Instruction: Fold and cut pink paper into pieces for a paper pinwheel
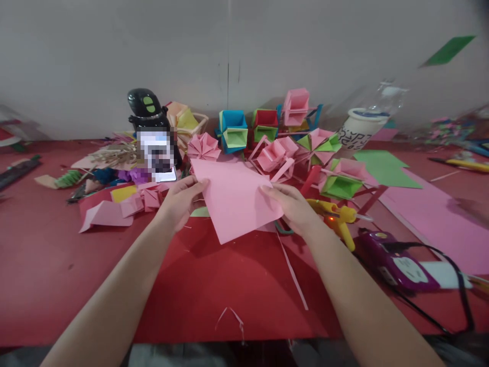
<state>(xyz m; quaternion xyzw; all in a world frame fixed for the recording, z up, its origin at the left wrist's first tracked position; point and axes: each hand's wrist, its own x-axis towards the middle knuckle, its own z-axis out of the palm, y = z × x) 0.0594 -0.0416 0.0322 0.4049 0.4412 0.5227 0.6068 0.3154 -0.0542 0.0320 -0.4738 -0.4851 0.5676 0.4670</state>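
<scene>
A sheet of pink paper point(239, 201) is held up in front of me over the red table, tilted, with one corner pointing down toward me. My left hand point(182, 199) pinches its left edge, thumb on the near face. On the right edge, my right hand point(292, 204) grips it the same way. Fingers behind the sheet are hidden. Just beyond the paper stand a pink folded paper piece point(204, 147) and a pink paper box shape point(273, 154). Right of my right hand lies a yellow glue gun point(336, 216) with a small lit red light.
Folded paper boxes point(232, 130) line the wall. A phone point(156, 153) leans on a black figure point(145, 104) at the left. To the right are a purple device point(397, 260) with a black cable, a white cup point(361, 130), green sheets point(385, 165) and pink sheets point(431, 216). Paper strips point(292, 272) lie nearer.
</scene>
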